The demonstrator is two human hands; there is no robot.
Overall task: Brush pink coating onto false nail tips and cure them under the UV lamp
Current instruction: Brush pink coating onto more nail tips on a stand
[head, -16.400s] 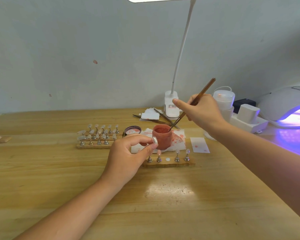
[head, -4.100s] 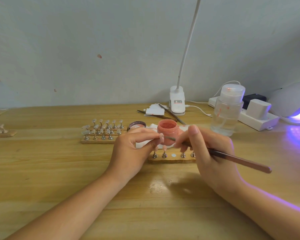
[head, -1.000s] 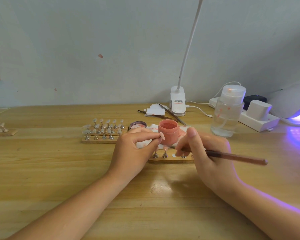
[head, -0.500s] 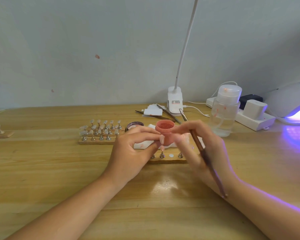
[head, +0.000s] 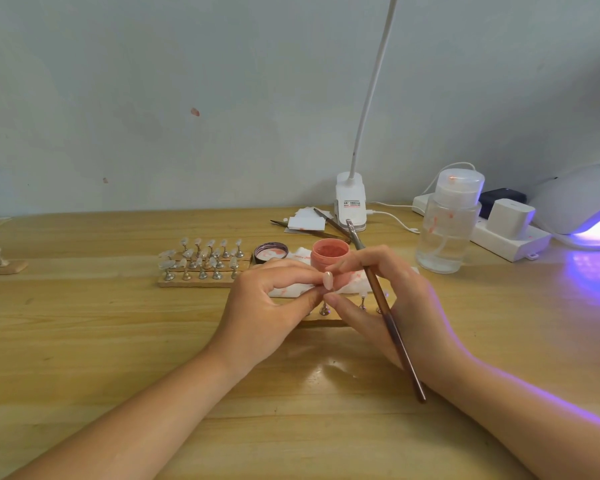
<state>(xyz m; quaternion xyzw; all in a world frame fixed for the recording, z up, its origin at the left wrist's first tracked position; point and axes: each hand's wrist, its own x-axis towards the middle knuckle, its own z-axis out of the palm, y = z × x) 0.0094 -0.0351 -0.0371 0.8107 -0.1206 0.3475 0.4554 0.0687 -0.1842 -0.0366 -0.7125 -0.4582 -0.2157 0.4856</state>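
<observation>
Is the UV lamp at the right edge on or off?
On. The UV lamp glows violet at its opening and throws purple light across the wooden table before it.

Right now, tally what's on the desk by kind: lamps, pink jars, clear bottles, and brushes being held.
Lamps: 2, the desk lamp and the UV lamp
pink jar: 1
clear bottle: 1
brush, held: 1
Total: 5
</observation>
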